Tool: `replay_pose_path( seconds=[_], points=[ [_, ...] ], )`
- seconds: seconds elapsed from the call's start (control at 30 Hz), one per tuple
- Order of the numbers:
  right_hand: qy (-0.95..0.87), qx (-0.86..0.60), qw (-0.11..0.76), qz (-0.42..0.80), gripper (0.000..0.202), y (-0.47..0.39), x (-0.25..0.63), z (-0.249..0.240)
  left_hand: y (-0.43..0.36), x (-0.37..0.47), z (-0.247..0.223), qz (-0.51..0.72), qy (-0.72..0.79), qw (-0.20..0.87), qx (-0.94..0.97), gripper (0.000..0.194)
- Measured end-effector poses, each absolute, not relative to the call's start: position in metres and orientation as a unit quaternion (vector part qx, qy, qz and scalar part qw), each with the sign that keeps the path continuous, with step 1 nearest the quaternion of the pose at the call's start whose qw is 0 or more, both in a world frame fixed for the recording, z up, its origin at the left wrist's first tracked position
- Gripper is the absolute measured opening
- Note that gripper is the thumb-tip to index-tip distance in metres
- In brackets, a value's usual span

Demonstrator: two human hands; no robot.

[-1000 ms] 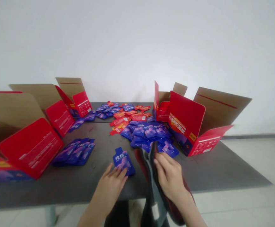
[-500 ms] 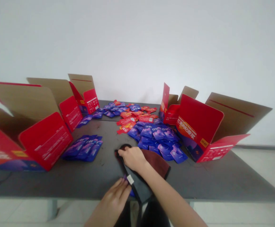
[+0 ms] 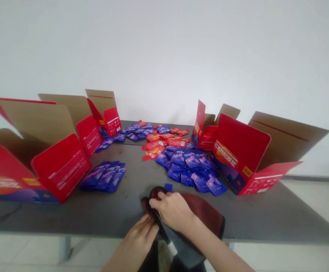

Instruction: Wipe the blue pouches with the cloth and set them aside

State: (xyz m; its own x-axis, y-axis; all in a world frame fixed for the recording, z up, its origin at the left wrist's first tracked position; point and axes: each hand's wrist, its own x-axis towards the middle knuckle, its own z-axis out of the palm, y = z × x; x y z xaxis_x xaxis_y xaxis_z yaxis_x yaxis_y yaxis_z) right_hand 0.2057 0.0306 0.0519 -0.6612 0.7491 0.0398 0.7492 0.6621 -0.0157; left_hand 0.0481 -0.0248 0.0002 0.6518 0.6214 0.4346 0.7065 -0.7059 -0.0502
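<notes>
A dark cloth (image 3: 202, 211), brown on one face and grey on the other with black edging and a white label, lies at the table's front edge and hangs partly over it. My right hand (image 3: 171, 209) is closed on its upper left part. Beside it, my left hand (image 3: 141, 234) has its fingers pressed together at the cloth's black edge; whatever lies under those fingertips is hidden. A blue sachet (image 3: 168, 187) peeks out just behind my right hand. Several blue and purple sachets (image 3: 192, 162) are heaped behind the cloth.
Open red boxes stand at the left (image 3: 62, 170) and right (image 3: 240, 151) of the grey table (image 3: 102, 215). A row of blue sachets (image 3: 104, 176) lies by the left box. Red sachets (image 3: 154, 148) and more blue ones (image 3: 137, 132) spread toward the white wall.
The cloth and my right hand have moved toward me and slightly right. A blue sachet now shows behind my right hand. My left hand has shifted slightly, and the view has turned a little left.
</notes>
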Motion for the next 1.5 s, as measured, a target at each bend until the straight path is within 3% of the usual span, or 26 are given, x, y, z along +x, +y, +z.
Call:
replay_pose_path(
  seconds=[0.23, 0.43, 0.6, 0.8, 0.93, 1.1, 1.27, 1.5],
  points=[
    [-0.866, -0.498, 0.013, -0.025, 0.031, 0.084, 0.196, 0.059, -0.021, 0.043, -0.002, -0.174, -0.369, 0.104, -0.907, 0.055],
    [-0.884, -0.46, 0.083, -0.025, 0.031, 0.035, 0.206, 0.08, -0.026, 0.052, -0.001, -0.171, -0.414, 0.084, -0.89, 0.056],
    [-0.918, -0.396, 0.019, -0.003, 0.019, 0.018, 0.206, 0.06, -0.027, 0.054, 0.0, -0.183, -0.405, 0.09, -0.891, 0.046],
    [-0.878, -0.478, 0.008, -0.035, 0.027, 0.079, 0.2, 0.046, -0.023, 0.049, -0.001, -0.211, -0.357, 0.15, -0.897, 0.047],
    [-0.862, -0.503, 0.025, -0.048, 0.03, 0.092, 0.2, 0.061, -0.023, 0.05, -0.003, -0.207, -0.392, 0.111, -0.889, 0.048],
    [-0.868, -0.487, 0.081, -0.049, 0.033, 0.046, 0.211, 0.084, -0.026, 0.057, -0.001, -0.199, -0.419, 0.072, -0.883, 0.048],
    [-0.905, -0.425, 0.025, -0.011, 0.023, 0.026, 0.206, 0.064, -0.026, 0.056, -0.002, -0.199, -0.435, 0.073, -0.875, 0.045],
    [-0.887, -0.461, 0.007, -0.033, 0.032, 0.089, 0.17, 0.049, -0.017, 0.039, 0.0, -0.181, -0.443, 0.087, -0.874, 0.051]
  ],
)
